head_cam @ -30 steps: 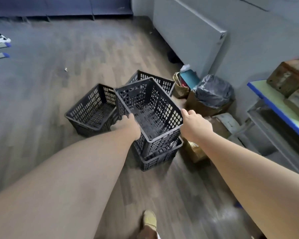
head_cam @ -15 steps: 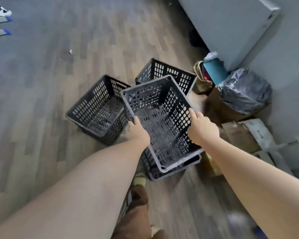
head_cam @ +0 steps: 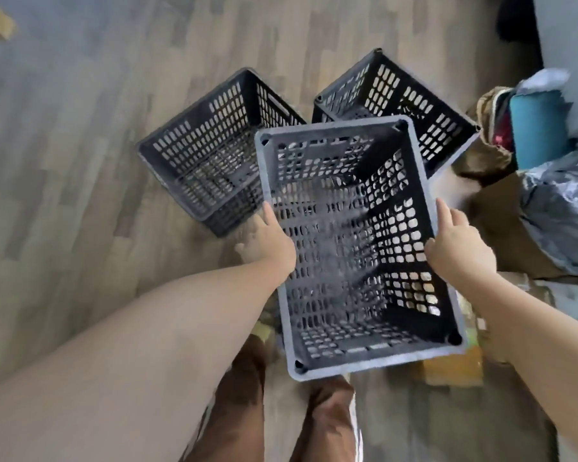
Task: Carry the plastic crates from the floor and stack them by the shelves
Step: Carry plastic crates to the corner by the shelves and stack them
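A black perforated plastic crate [head_cam: 351,248] fills the middle of the head view, seen from straight above. My left hand [head_cam: 272,243] grips its left long rim and my right hand [head_cam: 457,248] grips its right long rim. Whether another crate still sits under it is hidden. Two more black crates stand on the wooden floor beyond it: one at the left [head_cam: 211,151], one at the upper right [head_cam: 404,101]. Both are empty and upright.
At the right lie a grey plastic bag [head_cam: 561,208], a teal roll in a brown bag [head_cam: 534,128] and cardboard boxes [head_cam: 451,368]. A grey wall panel [head_cam: 568,45] stands at the upper right. My legs in brown trousers [head_cam: 244,411] are below the crate.
The crate in my hands has come nearer and higher, and the view has tilted down to look straight into it. The lower crate it rested in is no longer visible.
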